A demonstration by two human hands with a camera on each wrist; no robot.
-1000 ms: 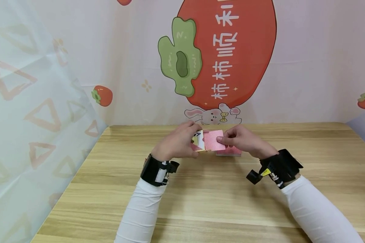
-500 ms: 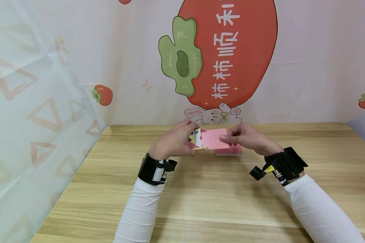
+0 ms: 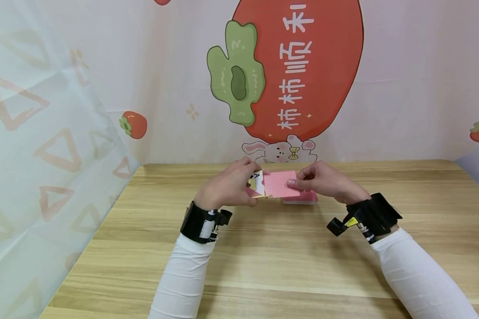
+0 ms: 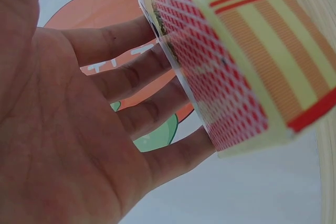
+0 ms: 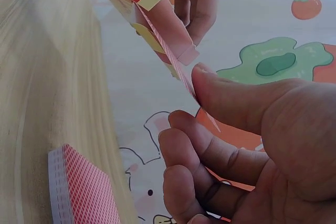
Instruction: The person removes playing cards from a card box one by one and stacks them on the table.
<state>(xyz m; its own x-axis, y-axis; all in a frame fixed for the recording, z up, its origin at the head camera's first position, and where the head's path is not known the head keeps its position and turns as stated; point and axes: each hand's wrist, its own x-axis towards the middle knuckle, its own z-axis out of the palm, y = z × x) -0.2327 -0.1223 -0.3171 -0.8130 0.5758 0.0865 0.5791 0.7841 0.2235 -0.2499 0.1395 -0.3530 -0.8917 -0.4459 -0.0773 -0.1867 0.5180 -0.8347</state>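
My left hand [image 3: 226,186] grips a small playing-card box [image 3: 256,185], with the thumb at the near edge and the fingers at the far edge. The box has a red lattice pattern, striped sides [image 4: 278,40] and an ace printed at its open end. A red-backed playing card [image 3: 280,184] sticks out of that end. My right hand [image 3: 325,179] pinches its outer end between thumb and index finger; the right wrist view shows the card [image 5: 176,69] edge-on, its inner end at the box mouth. Just below the right hand, a red-backed deck of cards [image 3: 301,198] lies on the table.
The wooden table [image 3: 271,257] runs back to a printed cloth [image 3: 183,66] with a big red persimmon and a rabbit. Another patterned cloth [image 3: 32,146] hangs at the left. Each wrist wears a black strap with a camera.
Compared with a second ago, more of the card shows outside the box and my right hand is further right. My left hand has shifted slightly left with the box. The deck lies where it was.
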